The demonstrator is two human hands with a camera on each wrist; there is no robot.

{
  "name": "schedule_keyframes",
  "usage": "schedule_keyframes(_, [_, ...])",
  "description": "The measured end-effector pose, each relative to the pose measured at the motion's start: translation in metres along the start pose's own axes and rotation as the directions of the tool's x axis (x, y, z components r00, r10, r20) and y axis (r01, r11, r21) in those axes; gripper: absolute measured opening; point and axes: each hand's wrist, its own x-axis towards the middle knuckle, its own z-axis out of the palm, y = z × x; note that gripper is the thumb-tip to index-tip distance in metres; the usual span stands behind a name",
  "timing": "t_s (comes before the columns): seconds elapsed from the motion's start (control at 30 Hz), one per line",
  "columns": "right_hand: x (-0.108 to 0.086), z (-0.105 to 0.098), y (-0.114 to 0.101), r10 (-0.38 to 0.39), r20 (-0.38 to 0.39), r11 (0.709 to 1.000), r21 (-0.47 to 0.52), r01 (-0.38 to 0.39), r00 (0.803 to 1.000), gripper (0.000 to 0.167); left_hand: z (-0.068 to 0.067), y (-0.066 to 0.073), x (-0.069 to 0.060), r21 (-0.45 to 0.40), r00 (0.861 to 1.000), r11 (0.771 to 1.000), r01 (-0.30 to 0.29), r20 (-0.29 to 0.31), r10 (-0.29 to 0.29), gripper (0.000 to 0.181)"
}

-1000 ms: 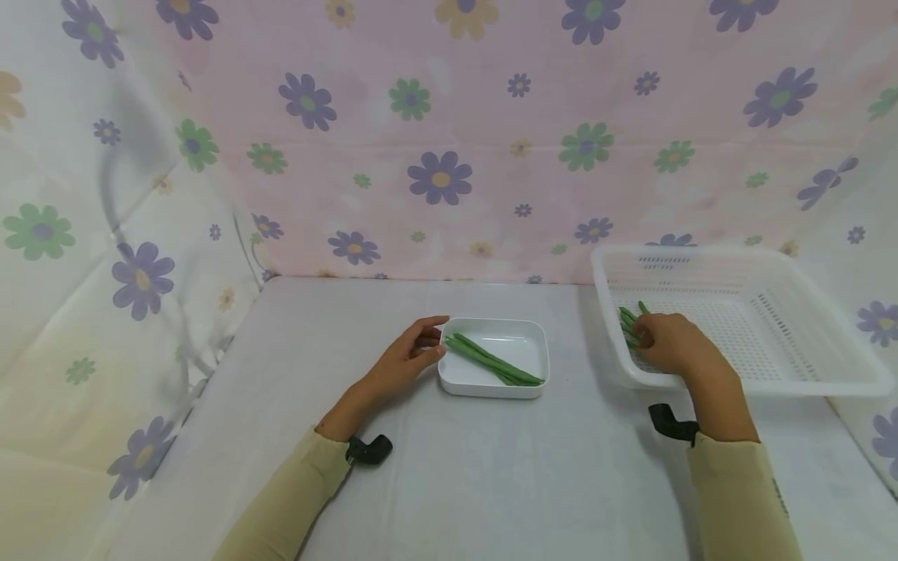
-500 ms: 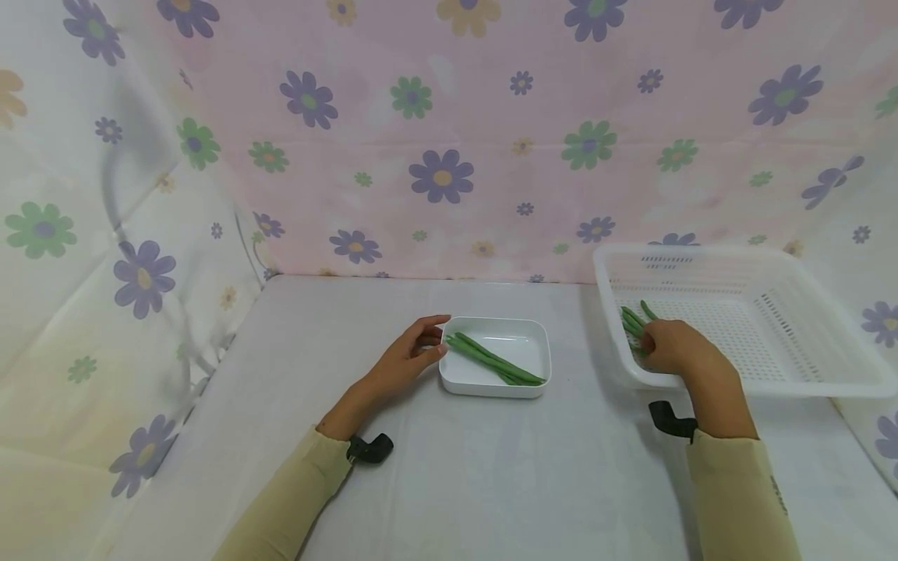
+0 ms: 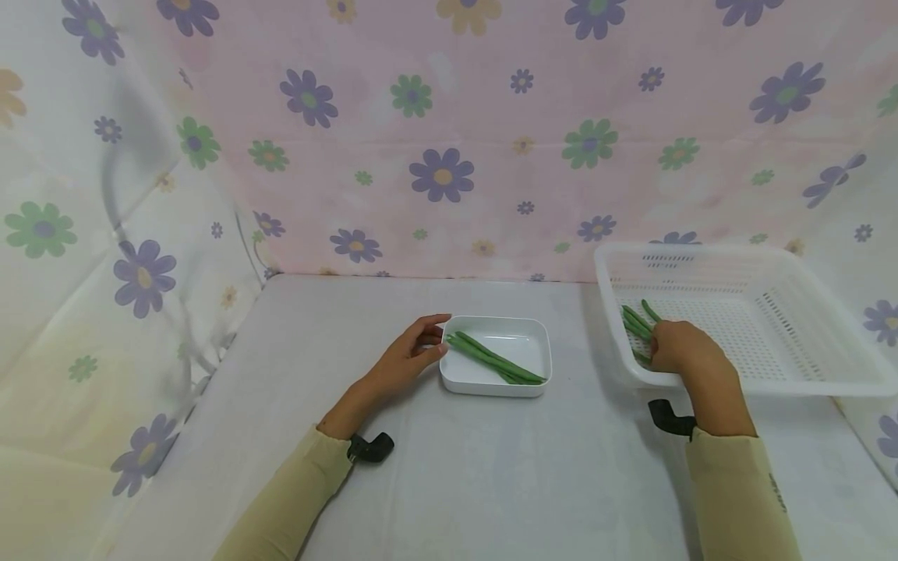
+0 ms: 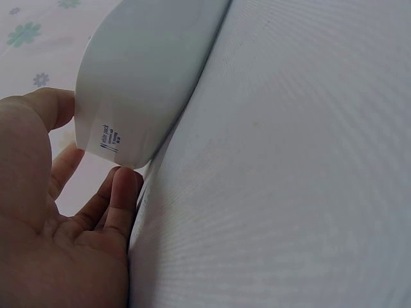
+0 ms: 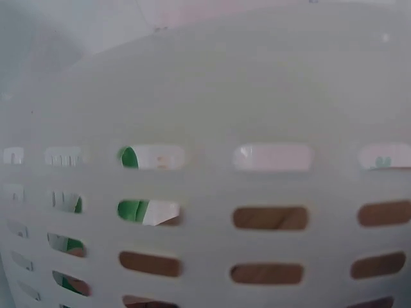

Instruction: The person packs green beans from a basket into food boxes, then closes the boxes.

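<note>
A small white rectangular dish stands mid-table with several green beans lying diagonally in it. At its left end is my left hand, fingertips and thumb touching the outer wall; the left wrist view shows the thumb and fingers against the dish wall. My right hand reaches into a white perforated basket, at its near left corner. More green beans stick out beside its bent fingers, whose tips are hidden. Through the basket slots, the right wrist view shows parts of the hand and a bean.
The basket's raised wall and rim surround the right hand. A white-covered table lies under everything. A pink flowered cloth hangs behind, with pale flowered cloth at the left side.
My right hand has shifted slightly right in the basket, uncovering more of the green beans to its left. The left hand and the dish have stayed in place.
</note>
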Motion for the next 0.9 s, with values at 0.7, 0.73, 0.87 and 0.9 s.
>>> schedule_keyframes(0.7, [-0.0036, -0.0034, -0.0008, -0.039, -0.091, 0.999, -0.002, 0.039, 0.995, 0.022, 0.0012, 0.0020, 0.0000, -0.038, 1.000, 0.999, -0.015, -0.009, 0.014, 0.057])
schedule_keyframes(0.73, [-0.0037, -0.0038, -0.0007, -0.046, -0.101, 0.999, 0.000, 0.046, 0.994, 0.022, 0.0012, 0.0014, 0.0003, -0.034, 1.000, 0.999, -0.014, -0.008, 0.014, 0.057])
schedule_keyframes(0.87, [-0.0048, -0.0060, -0.0011, -0.066, -0.139, 0.998, 0.011, 0.068, 0.988, 0.020, 0.0002, 0.0014, 0.0005, -0.024, 1.000, 1.000, -0.011, -0.001, 0.011, 0.055])
schedule_keyframes(0.9, [-0.0052, -0.0066, -0.0011, -0.071, -0.149, 0.997, 0.013, 0.073, 0.986, 0.019, -0.0001, 0.0015, 0.0005, -0.020, 1.000, 1.000, -0.011, 0.000, 0.011, 0.055])
